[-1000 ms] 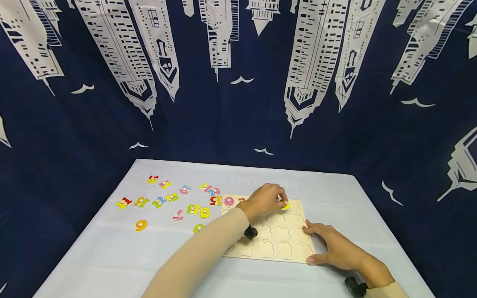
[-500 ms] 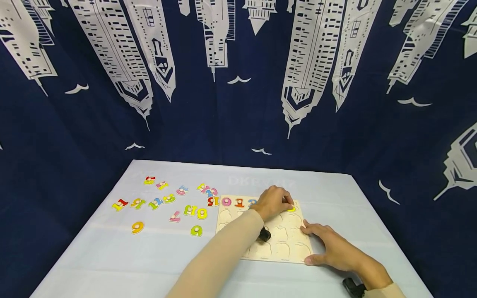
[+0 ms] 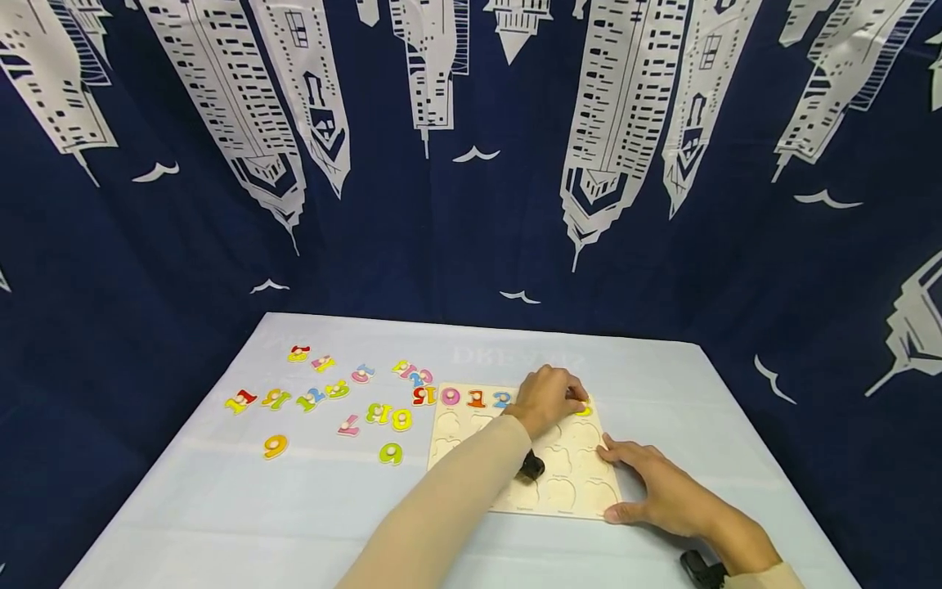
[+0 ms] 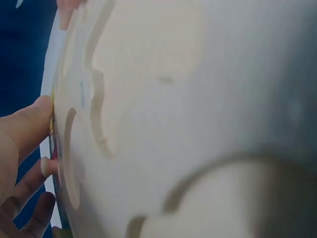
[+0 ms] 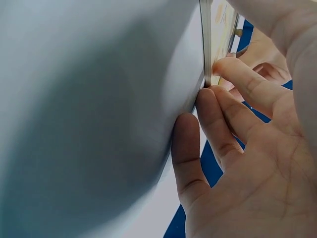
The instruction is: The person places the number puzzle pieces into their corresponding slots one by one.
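Note:
A pale wooden number board (image 3: 581, 458) lies on the table, its top row holding a pink 0 (image 3: 450, 396), a red 1 (image 3: 477, 398) and a blue 2 (image 3: 503, 399). My left hand (image 3: 546, 399) reaches across it and pinches a yellow number piece (image 3: 585, 411) at the top right corner recess. Which number it is stays hidden under the fingers. In the left wrist view, the thumb (image 4: 32, 121) and fingertips meet close over the board. My right hand (image 3: 662, 491) rests at the board's right edge, fingers extended and touching its side, as the right wrist view shows.
Several loose number pieces lie left of the board, among them an orange piece (image 3: 275, 446), a green piece (image 3: 391, 453) and a pink 7 (image 3: 349, 425). A red 15 (image 3: 423, 396) sits against the board's left edge. Dark blue printed cloth (image 3: 441, 229) hangs behind the white table (image 3: 221, 523).
My left hand has moved right along the top row with the yellow piece to the corner recess, uncovering the 1 and 2. The right hand stays at the board's edge.

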Available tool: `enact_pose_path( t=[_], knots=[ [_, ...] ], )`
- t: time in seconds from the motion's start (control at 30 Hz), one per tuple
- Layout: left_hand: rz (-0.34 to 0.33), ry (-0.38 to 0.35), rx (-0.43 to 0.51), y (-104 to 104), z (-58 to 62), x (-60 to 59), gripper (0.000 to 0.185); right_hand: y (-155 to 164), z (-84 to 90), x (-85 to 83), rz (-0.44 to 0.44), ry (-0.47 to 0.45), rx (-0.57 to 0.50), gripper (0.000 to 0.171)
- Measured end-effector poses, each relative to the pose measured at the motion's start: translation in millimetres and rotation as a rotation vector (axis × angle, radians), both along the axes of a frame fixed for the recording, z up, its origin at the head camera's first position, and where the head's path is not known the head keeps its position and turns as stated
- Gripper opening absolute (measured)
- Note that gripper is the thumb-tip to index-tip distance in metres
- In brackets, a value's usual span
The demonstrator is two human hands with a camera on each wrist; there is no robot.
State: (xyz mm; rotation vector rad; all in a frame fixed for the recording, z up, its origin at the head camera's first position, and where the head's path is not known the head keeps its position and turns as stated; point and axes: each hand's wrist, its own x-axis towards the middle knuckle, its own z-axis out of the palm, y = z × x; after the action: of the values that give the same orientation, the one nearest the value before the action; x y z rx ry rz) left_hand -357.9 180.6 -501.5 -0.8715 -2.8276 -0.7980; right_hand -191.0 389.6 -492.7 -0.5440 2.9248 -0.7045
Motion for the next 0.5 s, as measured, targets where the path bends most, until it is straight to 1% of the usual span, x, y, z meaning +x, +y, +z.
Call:
enact_pose_path(
  t=[0.13, 0.23, 0.37, 0.5],
  knots=[
    [-0.034, 0.008, -0.001, -10.1, 5.1, 4.2, 0.017, -0.7, 1.7, -0.1, 0.001, 0.003, 0.011, 0.093],
    [-0.052, 0.02, -0.002, -25.4, 14.7, 9.3, 0.018, -2.8, 3.2, -0.5, -0.01, -0.012, 0.02, 0.093],
    [-0.069, 0.023, 0.026, -52.0, 28.2, 14.6, 0.017, -3.7, 3.8, -1.7, -0.034, -0.029, 0.028, 0.094],
    [-0.105, 0.035, 0.049, -84.8, 36.9, 18.9, 0.017, -4.1, 1.7, -1.8, -0.039, -0.034, 0.014, 0.095]
  ],
)
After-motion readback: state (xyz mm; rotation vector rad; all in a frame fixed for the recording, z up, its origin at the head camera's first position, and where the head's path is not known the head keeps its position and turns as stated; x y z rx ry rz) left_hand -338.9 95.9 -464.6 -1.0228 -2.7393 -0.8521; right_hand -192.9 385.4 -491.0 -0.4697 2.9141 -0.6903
